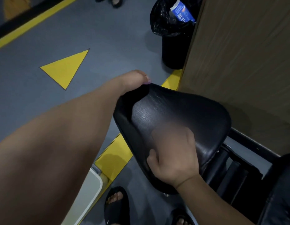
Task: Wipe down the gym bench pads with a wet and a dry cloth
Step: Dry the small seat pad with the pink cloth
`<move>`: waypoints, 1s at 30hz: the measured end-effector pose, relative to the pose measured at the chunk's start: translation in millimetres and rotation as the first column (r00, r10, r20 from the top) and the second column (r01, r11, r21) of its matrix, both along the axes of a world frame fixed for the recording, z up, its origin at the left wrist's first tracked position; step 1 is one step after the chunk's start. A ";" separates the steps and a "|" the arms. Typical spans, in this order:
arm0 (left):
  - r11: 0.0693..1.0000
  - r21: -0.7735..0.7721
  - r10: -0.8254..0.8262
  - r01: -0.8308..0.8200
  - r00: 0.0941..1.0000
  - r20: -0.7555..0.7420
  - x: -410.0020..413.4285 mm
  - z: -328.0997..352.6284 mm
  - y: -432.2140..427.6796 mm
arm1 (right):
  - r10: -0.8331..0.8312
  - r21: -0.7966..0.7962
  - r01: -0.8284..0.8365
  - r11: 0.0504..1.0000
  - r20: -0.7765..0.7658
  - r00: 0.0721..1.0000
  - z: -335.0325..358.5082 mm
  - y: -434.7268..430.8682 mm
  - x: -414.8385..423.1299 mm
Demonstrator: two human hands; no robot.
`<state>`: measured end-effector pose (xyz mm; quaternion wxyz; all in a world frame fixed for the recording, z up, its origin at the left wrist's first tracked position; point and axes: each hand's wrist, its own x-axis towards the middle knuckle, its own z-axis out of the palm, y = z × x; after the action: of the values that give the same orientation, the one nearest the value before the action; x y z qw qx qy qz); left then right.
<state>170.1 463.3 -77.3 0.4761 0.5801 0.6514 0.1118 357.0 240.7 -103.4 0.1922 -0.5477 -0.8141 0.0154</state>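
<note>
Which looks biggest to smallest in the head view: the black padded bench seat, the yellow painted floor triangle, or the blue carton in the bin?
1. black padded bench seat (nearest, so helped by closeness)
2. yellow painted floor triangle
3. blue carton

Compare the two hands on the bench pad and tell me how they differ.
The left hand grips the pad's far edge, thumb on top, fingers hidden. The right hand lies on the near top surface, over what looks like a dark, blurred cloth. The left arm is stretched out, while the right enters from the lower right. Both touch the pad.
</note>
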 end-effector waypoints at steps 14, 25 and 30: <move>0.961 0.223 0.206 -0.163 0.960 -0.187 -19.1 -2.3 -79.5 | -0.006 -0.206 0.017 0.978 0.058 0.998 35.7 -8.2 0.9; 0.973 0.095 0.225 -0.210 0.953 -0.201 -20.7 -5.4 -37.8 | -0.241 -0.216 0.249 0.944 0.060 0.969 22.4 10.7 57.6; 0.994 -0.017 0.106 -0.110 0.983 -0.152 -1.4 -6.5 1.7 | -0.258 -0.103 0.253 0.962 -0.035 0.966 7.0 14.0 58.2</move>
<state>168.7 465.0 -83.7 0.4261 0.5445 0.7174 0.0849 415.2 254.7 -96.4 0.1851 -0.6564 -0.7301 0.0434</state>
